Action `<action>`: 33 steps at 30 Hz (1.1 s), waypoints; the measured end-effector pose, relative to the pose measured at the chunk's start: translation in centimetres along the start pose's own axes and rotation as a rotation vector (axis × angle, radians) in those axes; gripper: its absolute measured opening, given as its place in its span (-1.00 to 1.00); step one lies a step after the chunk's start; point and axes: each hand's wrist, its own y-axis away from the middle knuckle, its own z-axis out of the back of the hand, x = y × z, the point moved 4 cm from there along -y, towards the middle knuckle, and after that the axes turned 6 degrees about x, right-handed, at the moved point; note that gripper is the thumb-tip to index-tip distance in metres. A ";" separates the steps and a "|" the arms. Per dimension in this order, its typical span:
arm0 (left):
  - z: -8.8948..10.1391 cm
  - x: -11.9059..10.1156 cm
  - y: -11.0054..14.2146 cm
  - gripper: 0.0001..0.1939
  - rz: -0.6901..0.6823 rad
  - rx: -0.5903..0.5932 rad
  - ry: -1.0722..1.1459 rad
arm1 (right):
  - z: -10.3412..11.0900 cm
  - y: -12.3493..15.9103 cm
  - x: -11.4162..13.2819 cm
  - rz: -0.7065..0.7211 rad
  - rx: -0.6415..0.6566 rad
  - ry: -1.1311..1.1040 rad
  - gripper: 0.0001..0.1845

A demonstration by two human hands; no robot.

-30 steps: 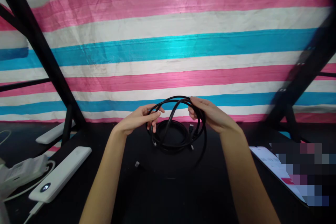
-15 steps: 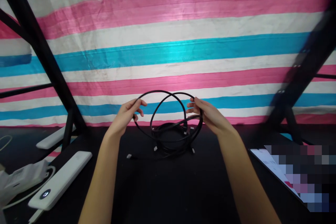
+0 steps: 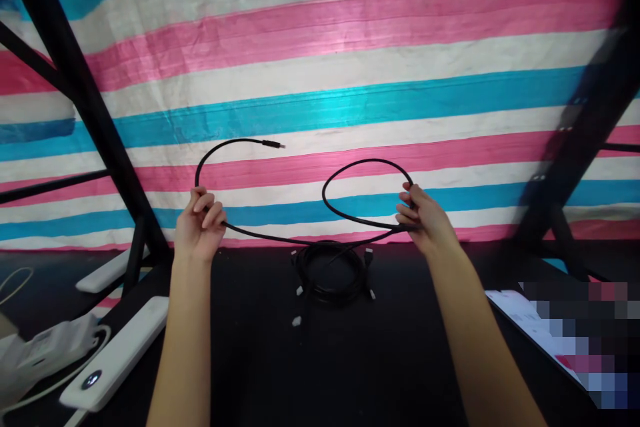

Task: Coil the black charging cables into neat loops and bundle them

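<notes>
I hold one black cable (image 3: 280, 237) stretched between both hands above a dark table (image 3: 350, 373). My left hand (image 3: 200, 223) is closed on it at the left, and the cable's free end with its plug (image 3: 274, 144) arcs up and to the right of that hand. My right hand (image 3: 423, 217) is closed on the cable where it forms a loop (image 3: 350, 173). Below, between my hands, a coiled bundle of black cables (image 3: 330, 273) with several small plugs lies on the table.
White power banks (image 3: 117, 353) and a white charger with cords (image 3: 35, 347) lie at the left. Papers (image 3: 525, 317) rest at the right edge. Black frame struts (image 3: 85, 100) rise on both sides before a pink, blue and white striped tarp (image 3: 350, 80).
My hands have moved apart and up, pulling one cable out of the bundle. Its loops have opened out, its plug end now swings free above my left hand, and the bundle lies on the table.
</notes>
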 end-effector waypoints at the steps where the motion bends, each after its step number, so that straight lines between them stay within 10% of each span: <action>1: 0.1 0.0 0.0 -0.69 -0.001 -0.015 -0.016 | 0.3 0.0 0.1 0.013 -0.012 0.018 -0.64; 5: -0.1 0.3 0.0 -0.69 0.030 -0.036 -0.154 | 0.1 0.2 0.7 0.080 -0.035 0.081 -0.71; 12: -3.0 3.1 1.0 -0.78 0.118 0.067 -0.804 | -5.0 2.7 1.8 0.265 0.358 0.363 -0.71; 18: -7.2 7.0 3.3 -0.66 0.276 0.332 -0.991 | -8.8 5.2 2.4 0.465 0.352 0.635 -0.76; 23: -8.0 7.3 3.9 -0.58 0.214 0.272 -1.032 | -9.2 5.4 2.5 0.513 0.280 0.690 -0.79; 28: -7.3 5.8 3.4 -0.60 0.074 0.091 -0.926 | -6.8 4.3 0.1 0.137 0.264 0.888 -0.31; 33: -6.9 3.6 3.0 -0.61 -0.057 0.098 -0.867 | -5.8 3.9 -1.3 -0.234 0.540 0.654 -0.51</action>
